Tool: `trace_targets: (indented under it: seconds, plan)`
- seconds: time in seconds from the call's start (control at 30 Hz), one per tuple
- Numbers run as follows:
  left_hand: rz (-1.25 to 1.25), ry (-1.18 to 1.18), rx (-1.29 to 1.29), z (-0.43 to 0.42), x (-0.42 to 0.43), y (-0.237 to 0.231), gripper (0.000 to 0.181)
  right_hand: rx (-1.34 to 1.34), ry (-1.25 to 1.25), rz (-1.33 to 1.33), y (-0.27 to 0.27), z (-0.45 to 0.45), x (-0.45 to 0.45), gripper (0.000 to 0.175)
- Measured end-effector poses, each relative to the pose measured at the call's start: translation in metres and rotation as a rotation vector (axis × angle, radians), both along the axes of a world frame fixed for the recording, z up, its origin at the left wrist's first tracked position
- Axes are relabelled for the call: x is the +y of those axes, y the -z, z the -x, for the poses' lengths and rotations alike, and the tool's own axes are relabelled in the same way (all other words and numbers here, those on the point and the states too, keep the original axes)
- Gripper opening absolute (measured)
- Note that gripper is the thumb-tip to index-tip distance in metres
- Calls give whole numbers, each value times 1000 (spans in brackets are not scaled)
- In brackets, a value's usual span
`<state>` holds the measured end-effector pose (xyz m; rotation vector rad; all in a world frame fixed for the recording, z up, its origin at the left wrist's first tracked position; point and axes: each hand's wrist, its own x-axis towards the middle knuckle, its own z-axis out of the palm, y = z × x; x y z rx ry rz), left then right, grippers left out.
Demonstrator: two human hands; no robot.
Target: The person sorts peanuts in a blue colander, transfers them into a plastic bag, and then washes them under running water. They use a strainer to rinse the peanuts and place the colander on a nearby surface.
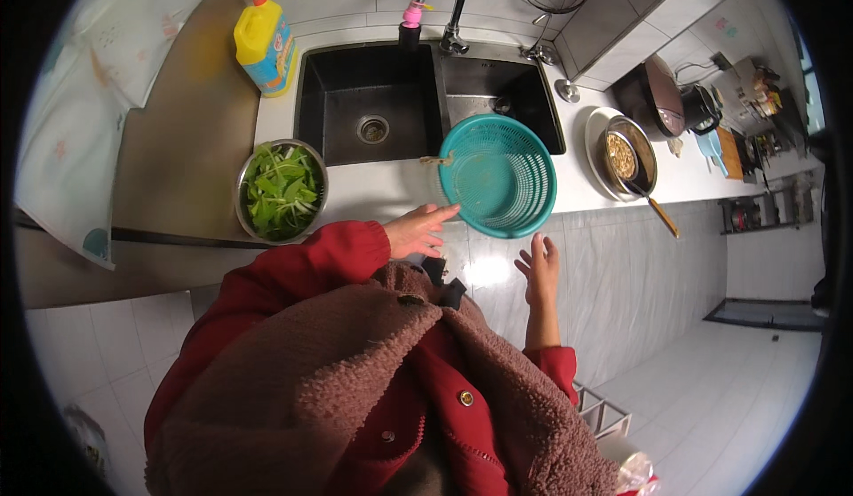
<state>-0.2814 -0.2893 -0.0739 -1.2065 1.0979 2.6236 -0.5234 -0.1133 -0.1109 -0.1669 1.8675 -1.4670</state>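
A teal plastic colander basket [483,179] sits over the front edge of the double sink, partly above the right basin, with nothing inside. At its near left rim is my left hand [416,229], fingers spread; whether the index fingertip touches the rim I cannot tell. My right hand [541,263] is raised just below the basket's near right rim, fingers apart and holding nothing. To the left, a steel bowl [322,193] full of leafy greens [280,191] rests on the white counter [380,193].
Behind the basket are the dark left basin [373,106], right basin [476,86] and chrome faucet [460,3]. A yellow detergent bottle [263,46] stands at left. On the right, a pan [645,156] with food and a wooden-handled utensil [663,217] sits on a white plate [594,139].
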Motion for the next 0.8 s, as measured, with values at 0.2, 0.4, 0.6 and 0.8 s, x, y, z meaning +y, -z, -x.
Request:
trace_targets:
  seconds: [0.2, 0.4, 0.6, 0.8]
  plan:
    - [-195, -145, -37, 47, -22, 39, 109, -194, -285, 130, 31, 61, -66, 45]
    - [-109, -557, 39, 31, -22, 29, 54, -85, -698, 216, 5, 67, -141, 49]
    - [460, -609, 21, -28, -23, -17, 41, 430, -911, 535, -102, 82, -312, 59]
    - [89, -1017, 238, -57, -35, -47, 65, 889, -586, 868, -259, 52, -506, 67]
